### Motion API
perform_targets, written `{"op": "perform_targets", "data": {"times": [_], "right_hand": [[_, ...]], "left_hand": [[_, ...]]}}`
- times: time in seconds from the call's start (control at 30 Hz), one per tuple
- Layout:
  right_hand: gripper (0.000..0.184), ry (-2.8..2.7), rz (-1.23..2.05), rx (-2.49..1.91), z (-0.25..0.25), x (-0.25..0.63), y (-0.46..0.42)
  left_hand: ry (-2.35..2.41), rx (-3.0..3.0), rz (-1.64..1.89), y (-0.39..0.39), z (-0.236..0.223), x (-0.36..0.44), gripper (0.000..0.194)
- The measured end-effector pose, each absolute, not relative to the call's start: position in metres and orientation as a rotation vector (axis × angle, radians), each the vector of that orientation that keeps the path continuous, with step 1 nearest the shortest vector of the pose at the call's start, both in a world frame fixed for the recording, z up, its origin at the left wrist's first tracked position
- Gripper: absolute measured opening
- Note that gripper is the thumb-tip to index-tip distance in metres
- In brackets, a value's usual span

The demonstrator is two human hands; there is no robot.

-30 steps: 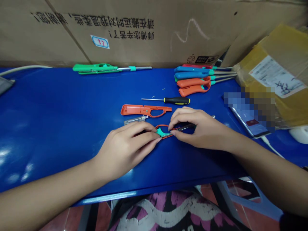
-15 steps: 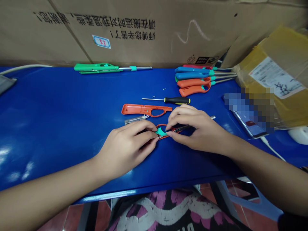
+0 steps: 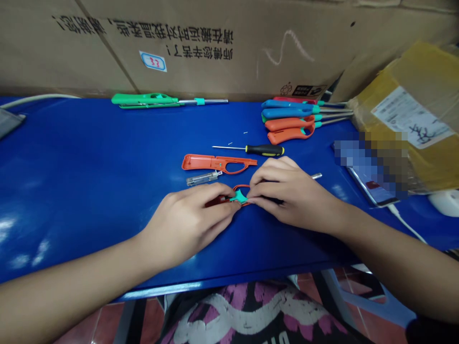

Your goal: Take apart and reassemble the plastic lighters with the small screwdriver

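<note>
Over the near middle of the table, my left hand (image 3: 195,215) and my right hand (image 3: 290,193) meet at a partly assembled lighter. Its orange half-shell (image 3: 241,186) lies mostly under my fingers. A teal trigger (image 3: 239,196) sits in the loop of that shell, pinched by my left thumb and fingers from the left. My right fingertips press together at the trigger's right end. From behind my right hand a metal tube tip (image 3: 317,176) sticks out. Just beyond my left hand are the other orange half-shell (image 3: 199,163) and a clear fuel tank (image 3: 202,179) with a metal fitting.
Farther back lies a black-and-yellow screwdriver (image 3: 265,150), near two small screws (image 3: 230,144). Several lighters (image 3: 290,124) are piled back right, and a green lighter (image 3: 145,99) lies back left. A phone (image 3: 376,186), a taped parcel (image 3: 423,143) and a cardboard wall (image 3: 201,76) bound the table.
My left fingers have shifted slightly, the thumb sliding right along the trigger's near side. More of the shell and the fuel tank now shows. My right hand stays nearly in place.
</note>
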State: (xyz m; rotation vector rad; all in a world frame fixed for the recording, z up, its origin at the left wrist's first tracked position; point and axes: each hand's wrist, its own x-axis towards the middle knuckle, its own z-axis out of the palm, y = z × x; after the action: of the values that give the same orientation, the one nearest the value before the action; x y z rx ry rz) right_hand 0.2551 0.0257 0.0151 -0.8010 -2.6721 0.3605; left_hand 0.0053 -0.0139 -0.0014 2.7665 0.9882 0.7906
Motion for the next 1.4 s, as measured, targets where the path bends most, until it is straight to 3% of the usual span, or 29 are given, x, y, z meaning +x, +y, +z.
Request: {"op": "perform_targets", "data": {"times": [0.43,0.63,0.83,1.03,1.2,1.4], "right_hand": [[0.006,-2.507,0.632,-0.924,0.023,0.265,0.034],[0.011,-2.439,0.810,-0.998,0.021,0.263,0.036],[0.012,-2.417,0.706,-0.904,0.024,0.258,0.029],[0.012,-2.541,0.595,-0.813,0.020,0.253,0.021],[0.010,-2.633,0.524,-0.781,0.015,0.248,0.018],[0.009,-2.603,0.618,-0.793,0.012,0.245,0.016]], "left_hand": [[0.966,2.775,0.801,-0.015,0.000,0.001,0.018],[0.925,2.730,0.812,-0.014,0.000,0.002,0.018],[0.864,2.511,0.827,-0.012,-0.004,0.008,0.024],[0.962,2.608,0.833,-0.002,0.018,-0.002,0.016],[1.349,2.848,0.560,0.013,0.028,-0.017,0.018],[1.386,2.831,0.428,0.013,0.020,-0.019,0.014]]}}
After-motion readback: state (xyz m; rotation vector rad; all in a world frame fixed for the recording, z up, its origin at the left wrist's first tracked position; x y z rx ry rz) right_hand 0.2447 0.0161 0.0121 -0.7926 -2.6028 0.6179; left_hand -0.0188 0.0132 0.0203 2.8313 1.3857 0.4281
